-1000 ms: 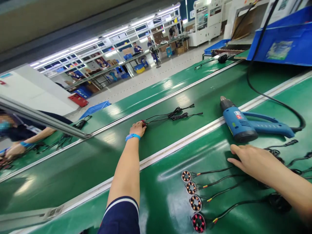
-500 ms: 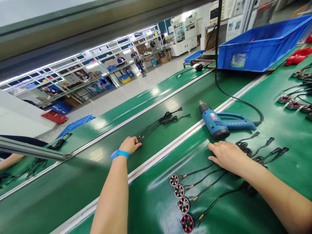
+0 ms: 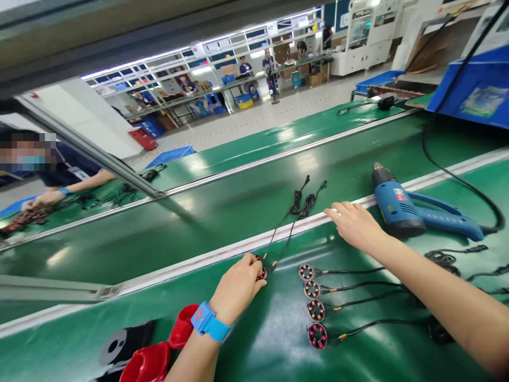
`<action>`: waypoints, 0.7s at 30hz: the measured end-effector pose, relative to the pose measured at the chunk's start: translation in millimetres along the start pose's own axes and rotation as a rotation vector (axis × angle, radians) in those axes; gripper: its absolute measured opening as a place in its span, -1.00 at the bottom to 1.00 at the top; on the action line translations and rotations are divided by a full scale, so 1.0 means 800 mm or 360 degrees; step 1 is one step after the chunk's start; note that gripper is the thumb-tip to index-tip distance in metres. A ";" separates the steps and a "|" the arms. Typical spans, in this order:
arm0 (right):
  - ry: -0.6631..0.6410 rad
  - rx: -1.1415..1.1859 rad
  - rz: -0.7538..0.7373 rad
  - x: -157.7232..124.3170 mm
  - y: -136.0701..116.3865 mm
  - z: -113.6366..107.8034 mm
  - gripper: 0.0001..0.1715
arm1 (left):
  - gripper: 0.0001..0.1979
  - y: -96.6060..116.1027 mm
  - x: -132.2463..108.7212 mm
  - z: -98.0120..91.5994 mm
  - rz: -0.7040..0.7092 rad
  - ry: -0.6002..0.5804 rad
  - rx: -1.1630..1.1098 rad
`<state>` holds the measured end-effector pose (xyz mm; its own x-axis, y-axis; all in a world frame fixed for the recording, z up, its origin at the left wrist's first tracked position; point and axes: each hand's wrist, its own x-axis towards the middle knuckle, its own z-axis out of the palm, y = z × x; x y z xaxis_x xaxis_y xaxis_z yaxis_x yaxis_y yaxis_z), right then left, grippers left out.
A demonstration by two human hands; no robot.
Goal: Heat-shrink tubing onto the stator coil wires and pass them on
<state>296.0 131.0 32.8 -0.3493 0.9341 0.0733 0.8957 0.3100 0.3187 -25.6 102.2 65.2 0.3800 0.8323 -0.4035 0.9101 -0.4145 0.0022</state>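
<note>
My left hand [image 3: 240,284], wearing a blue wristband [image 3: 210,322], grips two small motor stators [image 3: 261,271] just on my side of the white rail. Their black cables [image 3: 304,204] run away across the rail, with bundled coils and plugs lying on the green belt beyond. My right hand [image 3: 353,224] is open and holds nothing, its fingers stretched over the edge of the rail to the right of those cables. Below it, several wired stators [image 3: 316,309] lie in a column on the green bench, their cables pointing right. A blue heat gun [image 3: 400,207] lies beside my right hand.
Red plastic parts [image 3: 147,362] and a black flat part [image 3: 127,342] lie near my left forearm. A metal post [image 3: 91,146] rises at left. A blue bin [image 3: 469,90] stands at far right. Across the belt, a co-worker's hand [image 3: 50,199] rests among cables.
My left hand has drawn the stators and cables from the belt towards me, onto the near bench edge. My right hand has moved to the rail. The view has swung left.
</note>
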 end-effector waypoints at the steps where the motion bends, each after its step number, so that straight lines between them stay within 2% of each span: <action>1: -0.0002 -0.0012 -0.0034 0.020 0.000 0.002 -0.38 | -0.86 -0.003 -0.004 0.001 0.0015 -0.0020 -0.0023; 5: -0.0168 -0.0023 -0.0256 0.093 -0.012 0.011 0.08 | -0.78 -0.014 -0.011 -0.004 0.0056 -0.0051 -0.0031; 9: -0.0456 0.0024 -0.0327 0.138 -0.017 0.019 0.23 | -0.79 -0.017 -0.008 -0.006 0.0065 -0.0031 -0.0028; 12: -0.0499 0.0086 -0.0321 0.155 -0.007 0.016 0.13 | -0.79 -0.018 -0.007 -0.002 0.0074 -0.0011 -0.0020; 17: -0.0311 0.0084 -0.0182 0.160 0.001 0.011 -0.05 | -0.80 -0.020 -0.007 0.002 0.0078 0.0020 -0.0014; 21: -0.0245 0.0043 -0.0168 0.155 0.000 0.021 -0.42 | -0.78 -0.023 -0.006 0.003 0.0080 0.0032 -0.0046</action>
<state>257.5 249.7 25.9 -0.3973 0.9116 -0.1055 0.8641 0.4104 0.2915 -44.2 105.2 65.2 0.4285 0.8181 -0.3835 0.8940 -0.4454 0.0487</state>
